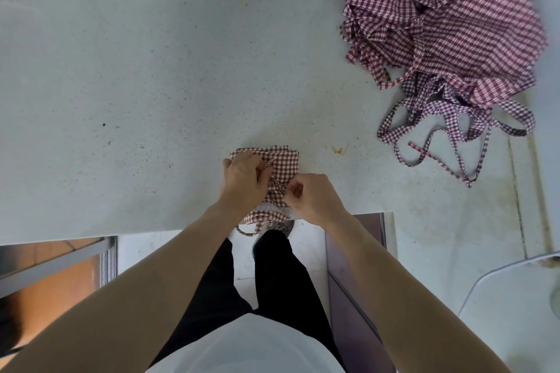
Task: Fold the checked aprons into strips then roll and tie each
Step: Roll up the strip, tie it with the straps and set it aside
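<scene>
A pale speckled table [151, 85] fills the view, and at its far right corner lies a loose heap of checked aprons [448, 30] with ties trailing toward the near edge. Well apart from the heap, at the table's near edge, sits a small rolled apron [283, 163], one tie hanging over the edge. The left hand [244, 182] curls its grip over the roll, while the right hand [313, 198], just beside it, pinches a tie at the roll.
</scene>
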Motion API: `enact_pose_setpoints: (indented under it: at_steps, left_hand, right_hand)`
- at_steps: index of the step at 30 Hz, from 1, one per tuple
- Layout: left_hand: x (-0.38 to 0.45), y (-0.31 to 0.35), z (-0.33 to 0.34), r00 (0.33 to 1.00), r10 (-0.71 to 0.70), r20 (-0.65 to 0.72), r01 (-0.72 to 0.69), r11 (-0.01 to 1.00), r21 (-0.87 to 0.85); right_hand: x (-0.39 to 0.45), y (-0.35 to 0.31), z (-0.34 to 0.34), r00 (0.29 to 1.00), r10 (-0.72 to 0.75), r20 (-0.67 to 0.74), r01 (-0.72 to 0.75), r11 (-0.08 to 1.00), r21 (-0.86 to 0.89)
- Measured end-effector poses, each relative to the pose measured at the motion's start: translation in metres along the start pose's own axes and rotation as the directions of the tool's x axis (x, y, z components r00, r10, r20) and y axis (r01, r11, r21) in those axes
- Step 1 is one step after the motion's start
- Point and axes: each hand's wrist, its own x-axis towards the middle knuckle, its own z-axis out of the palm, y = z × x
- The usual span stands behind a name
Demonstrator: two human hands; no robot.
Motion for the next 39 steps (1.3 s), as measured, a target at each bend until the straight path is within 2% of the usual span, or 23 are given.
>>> enact_pose_setpoints:
  at_steps: [3, 10, 22, 26, 28, 31, 33, 35, 36, 37, 39]
  left_hand:
    - [0.002, 0.000, 0.001, 0.999, -0.041, -0.014, 0.040, 0.997, -0.061]
    - [0.008, 0.003, 0.003, 0.962, -0.274, -0.013, 0.270, 0.952, -0.146]
    - [0.013, -0.001, 0.005, 0.938, -0.345, 0.014, 0.339, 0.912, -0.231]
    - [0.014, 0.000, -0.004, 0.946, -0.316, 0.078, 0.325, 0.930, -0.172]
    - [0.013, 0.002, -0.011, 0.953, -0.283, 0.104, 0.297, 0.942, -0.155]
    - [0.000, 0.002, -0.018, 0.967, -0.257, -0.003, 0.252, 0.951, -0.180]
    - [-0.011, -0.006, -0.018, 0.920, -0.392, -0.012, 0.382, 0.902, -0.202]
    - [-0.018, -0.010, -0.019, 0.802, -0.574, 0.161, 0.595, 0.750, -0.290]
    - [-0.022, -0.010, -0.019, 0.750, -0.604, 0.270, 0.661, 0.673, -0.332]
    - [-0.027, -0.007, -0.019, 0.722, -0.592, 0.358, 0.692, 0.627, -0.358]
    - [-0.036, -0.003, -0.018, 0.729, -0.542, 0.418, 0.682, 0.630, -0.372]
  right_hand:
    - [-0.001, -0.003, 0.002, 1.000, -0.003, 0.009, 0.004, 0.999, -0.052]
    - [0.004, -0.017, 0.007, 0.992, 0.012, 0.125, 0.015, 0.976, -0.217]
    - [0.002, -0.016, 0.010, 0.986, 0.037, 0.164, -0.004, 0.981, -0.194]
    - [0.006, -0.021, 0.007, 0.971, 0.061, 0.230, -0.015, 0.981, -0.193]
    - [0.005, -0.017, 0.001, 0.968, 0.060, 0.244, -0.037, 0.995, -0.098]
    - [-0.008, -0.005, -0.005, 0.974, 0.168, 0.154, -0.198, 0.957, 0.211]
    - [-0.020, 0.001, -0.002, 0.947, 0.299, 0.120, -0.321, 0.847, 0.423]
    - [-0.030, 0.000, 0.006, 0.920, 0.359, 0.159, -0.386, 0.754, 0.531]
    - [-0.033, -0.001, 0.010, 0.914, 0.365, 0.177, -0.397, 0.711, 0.580]
    - [-0.035, -0.005, 0.012, 0.913, 0.361, 0.187, -0.395, 0.677, 0.621]
    - [-0.037, -0.016, 0.013, 0.918, 0.339, 0.206, -0.384, 0.630, 0.675]
